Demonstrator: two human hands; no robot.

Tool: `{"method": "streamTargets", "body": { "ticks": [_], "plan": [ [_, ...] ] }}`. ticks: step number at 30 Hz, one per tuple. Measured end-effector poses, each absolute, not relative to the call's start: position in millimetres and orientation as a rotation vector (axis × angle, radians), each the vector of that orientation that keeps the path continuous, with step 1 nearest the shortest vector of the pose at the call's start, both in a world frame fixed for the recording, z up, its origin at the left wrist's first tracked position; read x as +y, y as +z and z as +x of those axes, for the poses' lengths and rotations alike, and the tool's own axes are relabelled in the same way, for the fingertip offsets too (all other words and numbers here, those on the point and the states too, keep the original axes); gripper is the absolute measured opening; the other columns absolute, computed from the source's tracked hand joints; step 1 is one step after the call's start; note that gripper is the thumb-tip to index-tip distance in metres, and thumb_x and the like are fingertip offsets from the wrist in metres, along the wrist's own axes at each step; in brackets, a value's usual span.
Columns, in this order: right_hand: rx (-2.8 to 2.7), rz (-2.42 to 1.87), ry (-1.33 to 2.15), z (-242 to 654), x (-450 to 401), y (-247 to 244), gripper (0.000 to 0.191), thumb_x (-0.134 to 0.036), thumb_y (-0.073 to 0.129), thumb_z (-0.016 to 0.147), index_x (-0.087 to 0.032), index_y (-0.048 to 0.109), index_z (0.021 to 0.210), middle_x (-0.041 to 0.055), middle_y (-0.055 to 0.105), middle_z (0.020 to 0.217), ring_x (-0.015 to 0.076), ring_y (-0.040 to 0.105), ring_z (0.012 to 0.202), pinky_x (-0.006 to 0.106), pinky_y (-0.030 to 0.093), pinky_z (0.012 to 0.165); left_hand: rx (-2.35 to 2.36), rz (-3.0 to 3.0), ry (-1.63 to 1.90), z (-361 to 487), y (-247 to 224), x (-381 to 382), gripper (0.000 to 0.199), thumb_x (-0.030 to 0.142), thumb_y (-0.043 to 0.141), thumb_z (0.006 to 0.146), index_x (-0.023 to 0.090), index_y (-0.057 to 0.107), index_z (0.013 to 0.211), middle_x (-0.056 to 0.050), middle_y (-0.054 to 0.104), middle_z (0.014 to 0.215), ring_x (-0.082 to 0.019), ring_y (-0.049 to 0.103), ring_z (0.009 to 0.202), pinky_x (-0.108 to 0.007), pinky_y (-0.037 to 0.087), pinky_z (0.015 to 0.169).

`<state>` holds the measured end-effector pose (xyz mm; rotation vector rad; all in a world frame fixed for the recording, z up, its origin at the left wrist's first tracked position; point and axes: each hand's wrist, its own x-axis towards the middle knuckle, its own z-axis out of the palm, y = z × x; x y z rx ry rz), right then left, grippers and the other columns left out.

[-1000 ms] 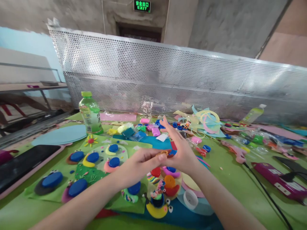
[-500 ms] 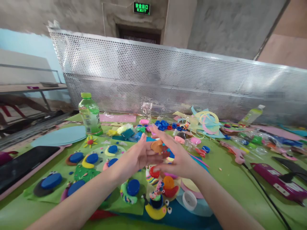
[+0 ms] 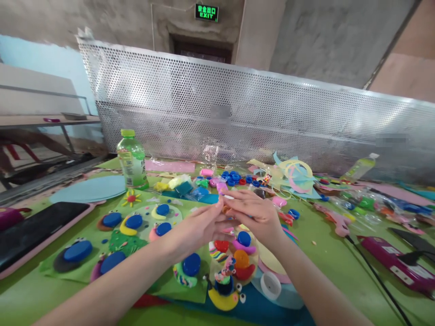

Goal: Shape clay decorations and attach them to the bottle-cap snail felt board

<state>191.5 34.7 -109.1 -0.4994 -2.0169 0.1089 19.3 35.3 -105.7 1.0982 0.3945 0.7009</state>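
Observation:
My left hand (image 3: 200, 226) and my right hand (image 3: 254, 213) meet above the craft pieces, fingers closed around a small lump of orange-brown modelling clay (image 3: 225, 208). Most of that lump is hidden by the fingers. Below the hands are clay snails with bottle-cap shells: one with an orange cap (image 3: 241, 259), and one with a blue cap (image 3: 244, 238) on a purple body. A yellow clay snail (image 3: 223, 299) with googly eyes carries a pink figure (image 3: 227, 270) nearer to me. To the left, several blue-capped clay snails lie on a green sheet (image 3: 159, 290).
A green bottle (image 3: 132, 160) stands at back left, near a phone (image 3: 37, 231). A white cap (image 3: 270, 284) lies at right front. Farther right are a pink glue gun (image 3: 336, 219) with a cord and a purple power strip (image 3: 397, 260). A perforated metal panel (image 3: 190, 99) closes the back.
My hands have come together, the right fingers now folding over the orange-brown clay that showed plainly at the left fingers before. The view has shifted slightly.

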Motion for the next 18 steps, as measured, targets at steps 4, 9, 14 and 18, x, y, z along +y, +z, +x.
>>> {"method": "streamTargets", "body": {
  "ticks": [4,9,14,18],
  "plan": [
    [-1.901,-0.608,0.356,188,26,-107,0.042,-0.011,0.051,0.087,-0.040,0.056,0.116,-0.0082,0.059,0.112,0.0159,0.056,0.106,0.037,0.051,0.089,0.395,1.093,0.755,18,-103,36,0.034,0.041,0.069,0.075,0.013,0.065,0.093,-0.009,0.067,0.094,-0.019,0.061,0.090,-0.031,0.049,0.080],
    [-1.881,-0.720,0.580,189,21,-103,0.048,-0.025,0.056,0.085,-0.033,0.043,0.131,-0.0009,0.058,0.115,0.0204,0.045,0.118,0.045,0.042,0.100,0.396,1.129,0.750,15,-104,40,0.036,0.035,0.080,0.063,0.014,0.068,0.089,-0.007,0.069,0.088,-0.016,0.064,0.082,-0.025,0.048,0.076],
    [-1.927,-0.619,0.576,189,27,-103,0.054,-0.040,0.064,0.080,-0.035,0.043,0.130,0.0007,0.048,0.127,0.0233,0.041,0.121,0.045,0.039,0.099,0.416,1.146,0.758,17,-100,35,0.029,0.030,0.083,0.058,0.017,0.070,0.080,-0.002,0.068,0.074,-0.009,0.060,0.064,-0.020,0.047,0.066],
    [-1.958,-0.596,0.691,190,29,-105,0.057,-0.048,0.061,0.082,-0.032,0.041,0.132,0.0028,0.047,0.128,0.0226,0.043,0.118,0.043,0.040,0.097,0.445,1.141,0.817,18,-100,36,0.027,0.032,0.083,0.057,0.017,0.069,0.074,0.000,0.066,0.069,-0.008,0.059,0.061,-0.018,0.047,0.063]
  ]
}}
